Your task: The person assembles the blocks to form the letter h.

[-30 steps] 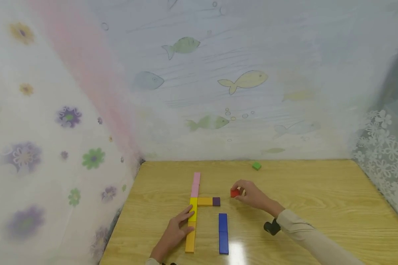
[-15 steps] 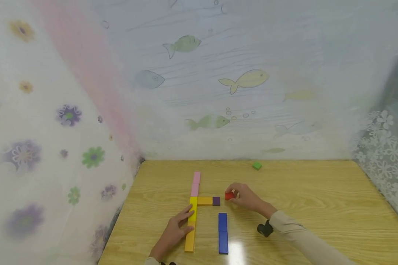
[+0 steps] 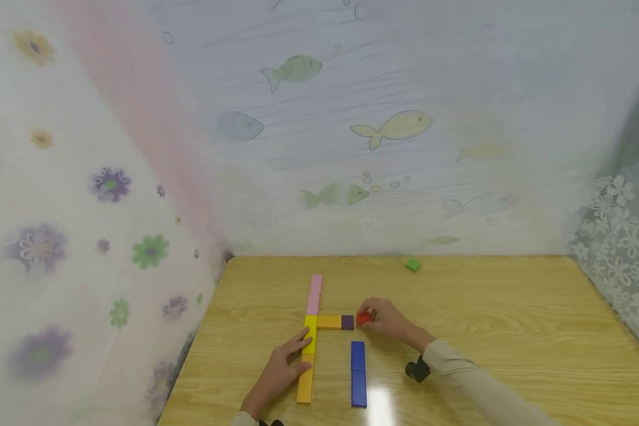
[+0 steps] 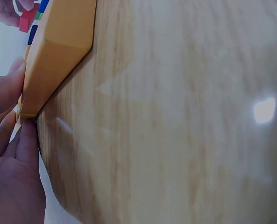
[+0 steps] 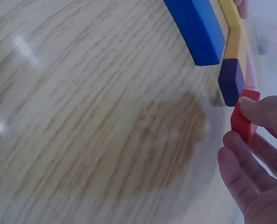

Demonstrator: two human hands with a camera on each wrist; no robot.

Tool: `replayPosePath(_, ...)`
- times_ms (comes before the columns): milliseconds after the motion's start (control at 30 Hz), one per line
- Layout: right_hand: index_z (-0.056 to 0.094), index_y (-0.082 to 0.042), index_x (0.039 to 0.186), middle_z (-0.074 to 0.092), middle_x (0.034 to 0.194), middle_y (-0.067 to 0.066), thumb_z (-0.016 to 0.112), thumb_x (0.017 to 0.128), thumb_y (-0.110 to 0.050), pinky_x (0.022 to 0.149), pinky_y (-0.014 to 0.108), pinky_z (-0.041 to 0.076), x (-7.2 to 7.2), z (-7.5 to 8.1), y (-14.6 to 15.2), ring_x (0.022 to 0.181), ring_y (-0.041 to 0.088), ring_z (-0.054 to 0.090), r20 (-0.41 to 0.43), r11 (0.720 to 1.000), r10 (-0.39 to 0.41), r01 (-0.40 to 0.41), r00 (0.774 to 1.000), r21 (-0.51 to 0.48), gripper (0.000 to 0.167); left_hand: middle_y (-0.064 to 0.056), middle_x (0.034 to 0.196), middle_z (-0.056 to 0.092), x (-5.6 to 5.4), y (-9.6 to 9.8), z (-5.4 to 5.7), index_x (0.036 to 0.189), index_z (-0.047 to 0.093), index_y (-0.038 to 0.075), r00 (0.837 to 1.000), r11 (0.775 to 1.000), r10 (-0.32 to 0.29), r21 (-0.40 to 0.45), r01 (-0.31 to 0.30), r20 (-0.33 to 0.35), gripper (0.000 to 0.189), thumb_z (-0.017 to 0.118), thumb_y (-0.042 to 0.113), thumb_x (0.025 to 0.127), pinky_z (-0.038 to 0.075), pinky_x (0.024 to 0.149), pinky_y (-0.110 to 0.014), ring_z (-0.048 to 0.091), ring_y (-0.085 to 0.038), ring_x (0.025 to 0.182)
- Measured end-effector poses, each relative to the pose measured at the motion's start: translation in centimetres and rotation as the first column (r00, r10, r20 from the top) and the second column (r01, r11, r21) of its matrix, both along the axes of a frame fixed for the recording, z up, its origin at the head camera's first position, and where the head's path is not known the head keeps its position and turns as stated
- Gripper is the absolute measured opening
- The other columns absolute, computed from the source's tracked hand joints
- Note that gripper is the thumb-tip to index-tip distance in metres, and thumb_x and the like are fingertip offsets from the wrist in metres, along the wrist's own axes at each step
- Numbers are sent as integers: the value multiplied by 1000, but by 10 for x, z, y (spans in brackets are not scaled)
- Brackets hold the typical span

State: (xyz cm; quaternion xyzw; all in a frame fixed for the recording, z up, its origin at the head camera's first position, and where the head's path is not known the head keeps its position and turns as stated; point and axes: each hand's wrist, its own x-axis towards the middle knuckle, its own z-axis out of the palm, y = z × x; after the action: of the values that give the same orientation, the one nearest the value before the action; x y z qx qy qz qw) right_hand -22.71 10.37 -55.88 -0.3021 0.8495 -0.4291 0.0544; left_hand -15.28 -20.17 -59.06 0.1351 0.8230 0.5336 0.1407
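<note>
My right hand (image 3: 391, 320) pinches a small red block (image 5: 242, 123) between thumb and fingers. The red block is close to the right end of a short purple block (image 3: 347, 322). That purple block ends a row with an orange block (image 3: 329, 322), which branches off a long column. In the column, two pink blocks (image 3: 314, 296) lie above a yellow block (image 3: 311, 322) and another orange block (image 3: 305, 390). My left hand (image 3: 278, 370) rests on the column, fingers over the yellow block and thumb on the lower orange one.
Two blue blocks (image 3: 358, 373) lie end to end right of the column, below the purple block. A green block (image 3: 413, 265) sits near the wooden table's (image 3: 500, 296) back edge. Behind it rises a wall (image 3: 319, 236) painted with fish; a flowered wall (image 3: 85, 296) stands left.
My right hand has moved left and slightly toward me with the red block, bringing it up to the purple block. The left hand has stayed in place on the column.
</note>
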Motion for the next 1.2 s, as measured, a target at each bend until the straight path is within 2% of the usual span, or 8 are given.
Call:
replayPosePath(267, 64, -2, 98, 64, 95, 8, 70, 80, 3, 63, 22, 52, -3, -7, -5, 75, 12, 58, -17, 1000, -9, 9, 1000, 19, 19, -7, 152, 29, 1, 2, 6, 136, 48, 0, 1000, 1000, -1, 5, 1, 18, 53, 66, 5, 87, 30, 108, -44, 23, -32, 140)
replayPosePath(533, 64, -4, 96, 62, 91, 6, 71, 79, 1, 60, 21, 48, -1, -8, -8, 72, 11, 53, -2, 999, -22, 22, 1000, 50, 19, 2, 152, 29, 1, 1, 2, 137, 49, 8, 1000, 1000, -1, 13, 1, -2, 54, 68, 15, 87, 32, 108, -36, 24, -25, 140)
replayPosePath(833, 64, -2, 95, 61, 88, 5, 71, 78, 2, 59, 21, 47, 1, -10, -11, 71, 13, 51, -1, 999, -27, 28, 1000, 38, 20, 0, 152, 30, 1, -1, -1, 137, 50, 8, 1000, 1000, -1, 7, 2, -15, 53, 68, 15, 87, 31, 108, -38, 24, -27, 140)
replayPosePath(1000, 64, -3, 97, 61, 91, 4, 73, 77, 2, 60, 21, 46, 1, -11, -11, 74, 12, 49, -19, 997, -33, 34, 999, 73, 22, 0, 152, 30, 0, 0, -1, 136, 50, 8, 1000, 1000, 2, 3, -2, -21, 53, 68, 14, 87, 33, 108, -37, 25, -28, 139)
replayPosePath(1200, 64, -5, 100, 60, 93, 2, 72, 77, 3, 59, 21, 47, 1, -11, -9, 72, 12, 49, 1, 995, -33, 33, 999, 95, 26, 1, 152, 30, 0, 0, -3, 136, 51, 10, 1000, 1000, 15, -23, -16, -19, 54, 69, 16, 86, 30, 109, -40, 25, -28, 139)
